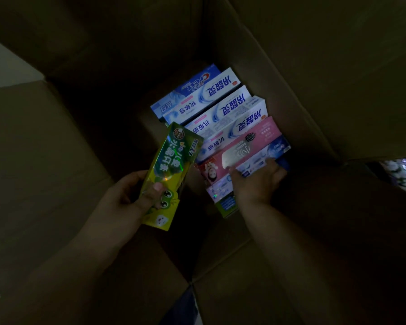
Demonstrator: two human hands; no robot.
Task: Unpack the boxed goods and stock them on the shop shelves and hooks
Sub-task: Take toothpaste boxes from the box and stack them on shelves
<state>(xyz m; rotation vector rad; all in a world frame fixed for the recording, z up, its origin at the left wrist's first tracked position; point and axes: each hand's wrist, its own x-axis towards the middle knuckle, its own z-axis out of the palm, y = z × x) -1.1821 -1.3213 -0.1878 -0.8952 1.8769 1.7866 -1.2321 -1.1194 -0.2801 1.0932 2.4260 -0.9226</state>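
Your left hand [127, 191] grips a glossy yellow-green toothpaste carton [168, 174], thumb curled over its face. Your right hand [256, 181], fingers curled, clutches fanned blue, white and pink toothpaste cartons [223, 118] inside the brown cardboard box [338, 78].

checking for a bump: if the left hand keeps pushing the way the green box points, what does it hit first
Probably the white toothpaste boxes: the green box in the left hand already overlaps them, though depth is unclear.

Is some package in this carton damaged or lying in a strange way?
No damage shows. The toothpaste boxes lie fanned and overlapping, not squared, in the carton. The left hand holds the green box tilted apart from them.
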